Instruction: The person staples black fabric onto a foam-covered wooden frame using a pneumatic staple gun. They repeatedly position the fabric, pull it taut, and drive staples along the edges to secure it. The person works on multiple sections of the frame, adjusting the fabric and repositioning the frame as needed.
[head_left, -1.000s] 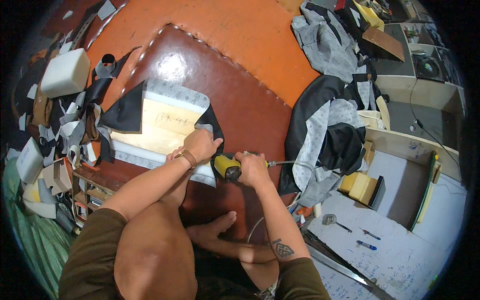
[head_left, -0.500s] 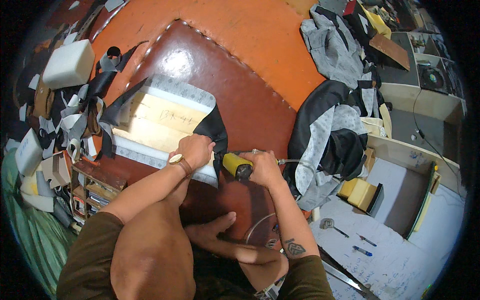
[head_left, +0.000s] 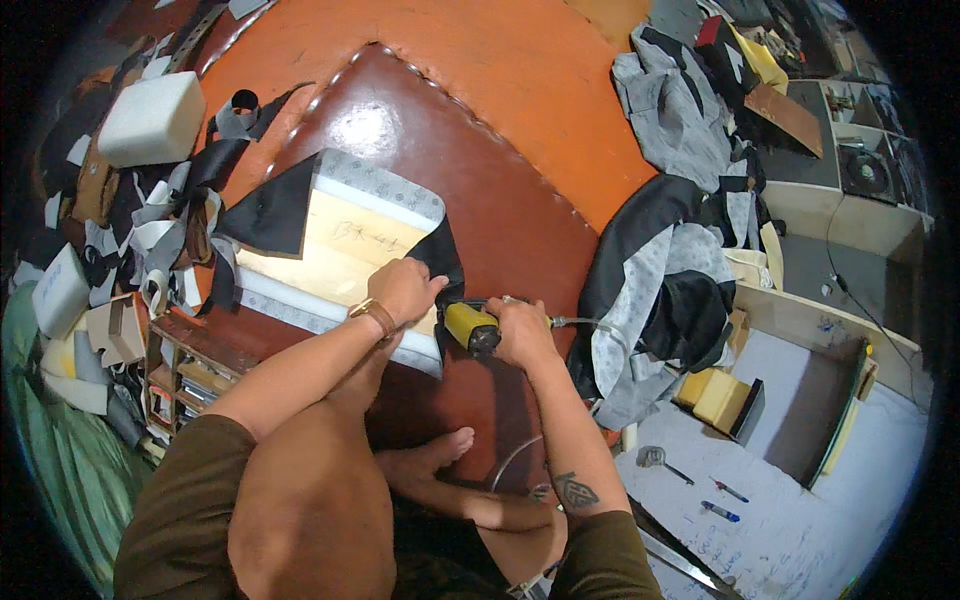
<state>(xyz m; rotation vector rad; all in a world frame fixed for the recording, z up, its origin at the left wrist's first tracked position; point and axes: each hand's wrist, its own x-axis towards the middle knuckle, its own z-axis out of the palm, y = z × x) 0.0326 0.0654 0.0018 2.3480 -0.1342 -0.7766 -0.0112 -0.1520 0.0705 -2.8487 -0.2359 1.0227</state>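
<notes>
Yellow tool [head_left: 468, 325] closely gripped by right hand [head_left: 524, 332] beside pale panel's right edge [head_left: 434, 318], black fabric [head_left: 440, 256] touched by left hand [head_left: 402, 290], fingers bent, grip unclear, maroon pad [head_left: 440, 150] spread beyond, edged by orange surface [head_left: 500, 50].

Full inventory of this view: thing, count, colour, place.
board: 1, pale, centre left
cover: 1, black and grey, around board
handheld tool: 1, yellow and black, board's right edge
hose: 1, whitish, right of tool
mat: 1, brown, under board
surface: 1, orange, beyond mat
foam blocks: at least 2, white, left
offcuts: many, mixed, left
rack: 1, brown, lower left
sheet: 1, green, far left
fabric heap: 1, black and grey, right
pens: 2, blue and reddish, lower right
clutter: uncounted, mixed, upper right
watch strap: 1, brown, left wrist
left grip: 1, bare, at cover's right side
right grip: 1, bare, around tool
legs: 2, bare, bottom
</notes>
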